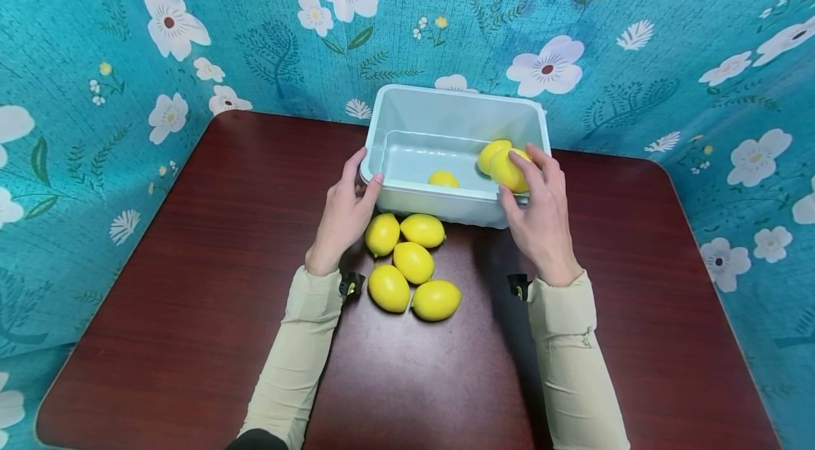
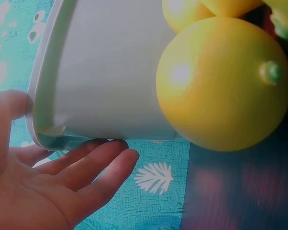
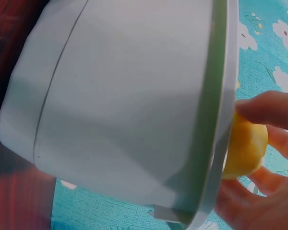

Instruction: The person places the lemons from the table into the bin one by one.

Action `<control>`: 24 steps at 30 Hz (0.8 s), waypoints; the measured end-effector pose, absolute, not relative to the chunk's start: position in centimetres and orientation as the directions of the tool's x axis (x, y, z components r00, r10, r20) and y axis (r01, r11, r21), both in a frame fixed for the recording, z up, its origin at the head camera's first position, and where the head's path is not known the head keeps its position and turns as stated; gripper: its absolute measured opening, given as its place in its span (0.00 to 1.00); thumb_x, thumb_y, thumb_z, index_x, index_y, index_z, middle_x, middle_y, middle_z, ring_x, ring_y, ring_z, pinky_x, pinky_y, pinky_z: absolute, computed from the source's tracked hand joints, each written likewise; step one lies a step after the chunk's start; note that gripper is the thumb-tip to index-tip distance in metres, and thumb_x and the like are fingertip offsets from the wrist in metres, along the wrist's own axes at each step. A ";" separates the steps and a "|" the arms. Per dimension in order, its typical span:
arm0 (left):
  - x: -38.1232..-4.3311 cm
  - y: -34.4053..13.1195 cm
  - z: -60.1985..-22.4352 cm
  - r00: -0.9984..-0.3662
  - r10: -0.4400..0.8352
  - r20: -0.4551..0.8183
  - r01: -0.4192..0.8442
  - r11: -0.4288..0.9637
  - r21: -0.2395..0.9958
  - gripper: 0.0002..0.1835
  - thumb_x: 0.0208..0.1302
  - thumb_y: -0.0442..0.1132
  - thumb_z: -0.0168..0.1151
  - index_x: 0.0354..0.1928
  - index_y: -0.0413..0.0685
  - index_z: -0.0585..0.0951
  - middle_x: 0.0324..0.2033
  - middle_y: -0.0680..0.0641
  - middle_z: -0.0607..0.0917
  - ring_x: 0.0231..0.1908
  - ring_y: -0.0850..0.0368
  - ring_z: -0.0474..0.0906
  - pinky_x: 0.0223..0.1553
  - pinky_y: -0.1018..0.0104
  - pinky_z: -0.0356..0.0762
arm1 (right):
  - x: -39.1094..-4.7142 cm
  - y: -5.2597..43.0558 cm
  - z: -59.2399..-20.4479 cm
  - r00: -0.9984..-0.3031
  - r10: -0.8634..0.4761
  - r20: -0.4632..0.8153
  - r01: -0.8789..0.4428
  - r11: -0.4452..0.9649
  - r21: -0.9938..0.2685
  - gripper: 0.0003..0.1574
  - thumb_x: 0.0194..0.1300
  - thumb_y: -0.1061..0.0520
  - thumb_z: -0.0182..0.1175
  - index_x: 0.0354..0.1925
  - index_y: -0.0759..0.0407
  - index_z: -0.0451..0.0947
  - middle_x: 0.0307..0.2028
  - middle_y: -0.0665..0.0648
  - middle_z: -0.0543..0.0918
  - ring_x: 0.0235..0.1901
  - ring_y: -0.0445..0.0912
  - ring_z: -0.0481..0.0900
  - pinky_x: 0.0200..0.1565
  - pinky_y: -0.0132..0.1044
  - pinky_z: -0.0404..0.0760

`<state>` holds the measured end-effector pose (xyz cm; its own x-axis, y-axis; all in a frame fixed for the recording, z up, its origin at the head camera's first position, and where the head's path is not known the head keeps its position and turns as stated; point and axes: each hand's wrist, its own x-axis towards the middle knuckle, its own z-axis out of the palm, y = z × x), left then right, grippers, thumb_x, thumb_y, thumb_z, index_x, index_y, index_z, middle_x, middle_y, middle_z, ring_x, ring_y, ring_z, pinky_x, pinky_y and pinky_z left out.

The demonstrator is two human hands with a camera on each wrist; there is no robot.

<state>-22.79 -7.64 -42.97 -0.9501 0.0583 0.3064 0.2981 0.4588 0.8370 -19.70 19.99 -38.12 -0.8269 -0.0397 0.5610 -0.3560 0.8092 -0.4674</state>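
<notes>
My right hand [image 1: 541, 216] is at the right end of a pale blue-grey plastic bin [image 1: 439, 197] and holds a lemon [image 1: 506, 170] just inside the near rim. In the right wrist view, thumb and fingers stand around this lemon [image 3: 247, 148] above the rim. Close behind it lies another lemon [image 1: 487, 154], and a third lemon [image 1: 443, 179] shows near the front wall. My left hand [image 1: 344, 213] grips the bin's near left corner. In the left wrist view its thumb is at the rim and its fingers reach along the outer side.
Several lemons [image 1: 414, 263] lie grouped on the dark red-brown table [image 1: 242, 280], between my forearms and in front of the bin. Blue flowered cloth [image 1: 267, 32] hangs behind the table and along both sides.
</notes>
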 end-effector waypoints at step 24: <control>-22.7 -7.5 -43.0 -0.952 0.052 0.301 0.290 0.463 0.838 0.31 0.63 0.58 0.45 0.67 0.58 0.55 0.52 0.41 0.76 0.44 0.54 0.78 0.46 0.53 0.74 | -17.5 19.8 -37.5 -0.764 -0.052 0.643 -0.441 0.769 -0.462 0.21 0.56 0.58 0.58 0.50 0.59 0.75 0.56 0.56 0.69 0.52 0.51 0.64 0.32 0.32 0.64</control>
<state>-22.70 -7.54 -42.99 -0.9523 0.0521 0.3008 0.2899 0.4626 0.8378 -17.54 19.84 -37.47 -0.7638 -0.0516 0.6434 -0.4412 0.7693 -0.4621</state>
